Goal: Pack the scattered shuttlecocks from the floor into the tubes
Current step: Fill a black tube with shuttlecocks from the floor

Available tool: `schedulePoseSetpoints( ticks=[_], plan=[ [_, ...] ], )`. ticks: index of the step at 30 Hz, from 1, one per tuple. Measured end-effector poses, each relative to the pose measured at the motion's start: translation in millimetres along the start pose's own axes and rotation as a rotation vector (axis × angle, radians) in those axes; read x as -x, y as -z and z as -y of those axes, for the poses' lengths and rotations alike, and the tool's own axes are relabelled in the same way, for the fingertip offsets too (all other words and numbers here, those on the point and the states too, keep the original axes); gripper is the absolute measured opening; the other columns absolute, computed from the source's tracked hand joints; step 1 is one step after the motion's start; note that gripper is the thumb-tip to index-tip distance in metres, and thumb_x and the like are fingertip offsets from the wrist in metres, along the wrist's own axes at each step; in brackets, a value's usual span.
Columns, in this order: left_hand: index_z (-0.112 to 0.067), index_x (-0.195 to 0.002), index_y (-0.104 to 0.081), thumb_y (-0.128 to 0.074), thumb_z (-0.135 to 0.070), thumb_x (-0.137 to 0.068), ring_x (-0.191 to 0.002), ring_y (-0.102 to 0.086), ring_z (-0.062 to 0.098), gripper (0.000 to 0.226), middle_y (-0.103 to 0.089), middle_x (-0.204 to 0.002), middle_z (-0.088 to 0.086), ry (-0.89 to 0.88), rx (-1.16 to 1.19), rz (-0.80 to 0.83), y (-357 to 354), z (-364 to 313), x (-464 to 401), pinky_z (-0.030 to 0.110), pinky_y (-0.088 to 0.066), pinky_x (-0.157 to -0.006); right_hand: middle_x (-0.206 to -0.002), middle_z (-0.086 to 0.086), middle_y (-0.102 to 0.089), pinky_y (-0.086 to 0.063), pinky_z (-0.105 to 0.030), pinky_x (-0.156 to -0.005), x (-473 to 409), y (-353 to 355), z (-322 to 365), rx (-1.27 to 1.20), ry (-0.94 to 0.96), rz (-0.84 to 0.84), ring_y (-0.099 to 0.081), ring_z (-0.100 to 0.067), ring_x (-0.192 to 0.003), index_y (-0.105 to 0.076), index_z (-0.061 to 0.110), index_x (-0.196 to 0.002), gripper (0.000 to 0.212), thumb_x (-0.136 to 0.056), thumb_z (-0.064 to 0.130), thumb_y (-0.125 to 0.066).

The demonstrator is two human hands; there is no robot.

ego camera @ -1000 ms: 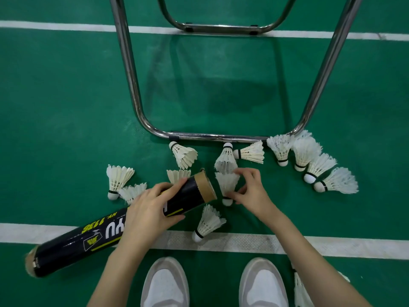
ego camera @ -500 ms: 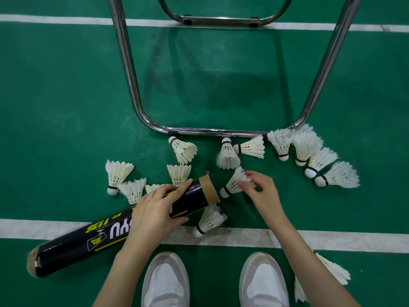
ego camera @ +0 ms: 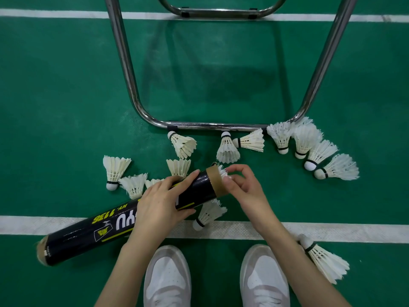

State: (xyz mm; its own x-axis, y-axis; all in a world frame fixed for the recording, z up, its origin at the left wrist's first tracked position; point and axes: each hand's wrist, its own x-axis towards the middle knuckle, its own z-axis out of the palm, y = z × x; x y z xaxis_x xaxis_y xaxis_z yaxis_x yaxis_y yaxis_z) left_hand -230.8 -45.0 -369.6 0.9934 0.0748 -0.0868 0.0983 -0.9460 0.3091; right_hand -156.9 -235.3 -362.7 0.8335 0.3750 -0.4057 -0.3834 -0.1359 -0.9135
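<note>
My left hand (ego camera: pixel 161 204) grips a long black shuttlecock tube (ego camera: pixel 106 224) with yellow print, held slanted above the floor, its brown open mouth (ego camera: pixel 215 181) pointing up and right. My right hand (ego camera: pixel 240 187) is at that mouth, its fingers pinching a white shuttlecock (ego camera: pixel 222 171) whose feathers stick out of the opening. Several more white shuttlecocks lie on the green floor: a group left of the tube (ego camera: pixel 115 168), some by the metal bar (ego camera: pixel 228 148), a row at the right (ego camera: pixel 318 154), one under the tube (ego camera: pixel 209 214) and one by my right arm (ego camera: pixel 323 258).
A chrome tubular frame (ego camera: pixel 212 126) stands on the green court floor just beyond the shuttlecocks. A white court line (ego camera: pixel 332 231) crosses in front of my two white shoes (ego camera: pixel 168 275).
My right hand lifted a shuttlecock from the floor, turned it cork-first and brought it into the tube's mouth. My left hand kept hold of the tube.
</note>
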Motion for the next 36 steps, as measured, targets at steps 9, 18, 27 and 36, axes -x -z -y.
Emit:
schedulePoseSetpoints(
  ticks=[9,18,27,36],
  plan=[
    [-0.047,-0.138,-0.03,-0.084,-0.044,-0.057,-0.084,-0.061,0.023,0.097,-0.061,-0.106,-0.004,-0.014,-0.003,-0.036,2,1,1,0.034,-0.047,-0.064,-0.079,0.007,-0.056,-0.04,-0.008,-0.065,2,-11,4,0.223,0.067,-0.05,-0.049,0.002,-0.071,-0.054,0.033,-0.079,0.032,-0.071,0.012,-0.076],
    [-0.044,-0.137,-0.035,-0.085,-0.041,-0.056,-0.085,-0.061,0.024,0.096,-0.062,-0.106,-0.003,-0.011,0.007,-0.03,1,5,1,0.035,-0.048,-0.064,-0.097,0.009,-0.07,-0.046,-0.019,-0.087,2,-11,-1,0.148,0.018,0.062,-0.063,-0.001,-0.094,-0.056,0.033,-0.095,0.024,-0.084,0.014,-0.066],
    [-0.04,-0.136,-0.037,-0.083,-0.042,-0.059,-0.087,-0.061,0.027,0.09,-0.061,-0.108,-0.001,0.042,-0.001,-0.037,4,20,6,0.037,-0.049,-0.065,-0.099,0.004,-0.062,-0.047,-0.022,-0.088,9,-2,-36,0.143,-0.05,-0.018,-0.058,-0.012,-0.097,-0.05,0.032,-0.101,0.04,-0.075,0.014,-0.075],
    [-0.04,-0.137,-0.038,-0.083,-0.042,-0.061,-0.09,-0.06,0.025,0.089,-0.061,-0.109,-0.002,0.048,-0.005,-0.01,5,19,6,0.035,-0.047,-0.064,-0.092,0.004,-0.061,-0.04,-0.009,-0.068,10,-9,-59,0.476,-0.113,0.044,-0.056,-0.009,-0.084,-0.06,0.022,-0.1,0.023,-0.08,0.025,-0.07]
  ],
)
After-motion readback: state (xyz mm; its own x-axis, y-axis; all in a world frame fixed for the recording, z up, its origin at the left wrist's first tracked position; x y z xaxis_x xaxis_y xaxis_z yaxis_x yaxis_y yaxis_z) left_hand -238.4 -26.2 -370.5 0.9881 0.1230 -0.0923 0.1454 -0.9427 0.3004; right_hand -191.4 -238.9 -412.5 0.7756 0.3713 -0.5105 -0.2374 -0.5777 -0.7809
